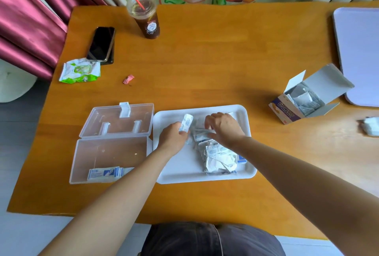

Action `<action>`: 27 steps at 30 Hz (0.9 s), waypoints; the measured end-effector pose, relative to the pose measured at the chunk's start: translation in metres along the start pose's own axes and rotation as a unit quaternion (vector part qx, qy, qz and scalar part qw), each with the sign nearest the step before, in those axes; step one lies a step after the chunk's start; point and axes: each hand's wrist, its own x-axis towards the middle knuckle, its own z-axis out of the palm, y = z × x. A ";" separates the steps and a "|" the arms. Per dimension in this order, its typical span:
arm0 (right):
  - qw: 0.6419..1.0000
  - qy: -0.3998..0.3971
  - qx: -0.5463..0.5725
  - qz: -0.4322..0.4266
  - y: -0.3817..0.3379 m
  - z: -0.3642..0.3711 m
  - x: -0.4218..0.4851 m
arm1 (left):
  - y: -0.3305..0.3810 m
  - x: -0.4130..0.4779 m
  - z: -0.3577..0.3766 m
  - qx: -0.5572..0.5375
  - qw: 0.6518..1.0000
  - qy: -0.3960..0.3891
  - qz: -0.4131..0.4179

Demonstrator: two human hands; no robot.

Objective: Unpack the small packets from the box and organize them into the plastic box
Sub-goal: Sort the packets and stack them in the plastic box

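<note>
I judge the job is in its early-to-middle stretch. My left grip (173,134) pinches one small packet (186,122), held upright above the white tray's (180,165) left half. My right grip (223,126) is curled, fingers down, on the loose heap of packets (217,153) near the middle of that tray. Whether it has pinched one or is only touching them I cannot tell, because my knuckles cover the fingertips. Only a short row of packets (105,173) stands in the clear plastic box (110,153), along its near wall, and most of the floor there is bare. The hinged lid (114,118) lies open behind it. Far more packets are left on the tray than have been filed. The cardboard box (287,112), open and well off to my right on the tabletop (205,60), has more sachets (305,99) showing inside, so it isn't emptied yet. I can't count the heap since the packets overlap and are crumpled. The print on them is too blurred to read. How deep the cardboard box's contents go is hidden by its flaps, and my left forearm crosses the plastic box's near right corner.
</note>
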 end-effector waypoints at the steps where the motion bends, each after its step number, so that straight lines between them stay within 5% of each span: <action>1: 1.000 -0.001 0.013 0.004 0.001 0.000 -0.002 | 0.000 0.000 0.000 -0.017 1.000 -0.003 -0.004; 5: 0.998 -0.014 0.058 0.030 0.005 0.006 -0.009 | 0.000 -0.001 0.000 -0.096 0.995 -0.010 -0.021; 8: 0.968 0.052 0.217 0.119 0.007 -0.002 -0.010 | 0.000 -0.004 -0.001 -0.187 0.982 -0.015 -0.029; 10: 0.884 0.067 0.422 0.189 0.003 -0.017 -0.011 | 0.002 -0.009 -0.002 -0.277 0.960 -0.026 -0.036; 12: 0.757 0.001 0.616 0.217 -0.003 -0.027 -0.014 | 0.007 -0.016 -0.003 -0.352 0.935 -0.037 -0.034; 14: 0.707 -0.080 0.667 0.219 -0.013 -0.029 -0.020 | 0.013 -0.022 -0.002 -0.412 0.909 -0.048 -0.026; 19: 0.708 -0.064 0.663 0.235 -0.037 -0.016 -0.034 | 0.023 -0.041 0.005 -0.537 0.835 -0.114 -0.033; 27: 0.734 0.022 0.630 0.252 -0.068 -0.011 -0.045 | 0.009 -0.061 0.009 -0.574 0.817 -0.035 -0.048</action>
